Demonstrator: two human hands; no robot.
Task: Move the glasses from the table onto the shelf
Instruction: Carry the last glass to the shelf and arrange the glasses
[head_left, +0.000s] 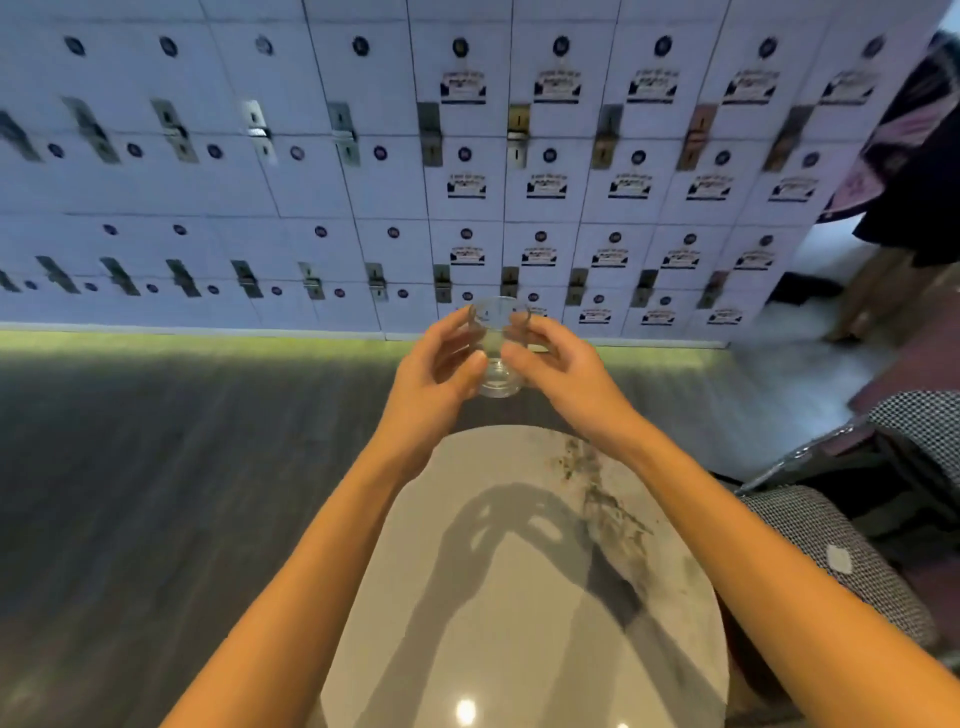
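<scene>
A clear drinking glass (497, 349) is held up in the air beyond the far edge of the round marble table (524, 597). My left hand (434, 376) grips its left side with curled fingers and thumb. My right hand (558, 364) grips its right side the same way. Both forearms reach out over the tabletop. The glass looks empty. No shelf can be made out in this view.
A wall of white lockers (415, 166) with dark knobs and labels fills the background. Dark wood-look floor (182, 493) lies between the table and the lockers. A chequered chair (841, 540) stands at the right of the table. A person's dark clothing (914, 156) shows at the top right.
</scene>
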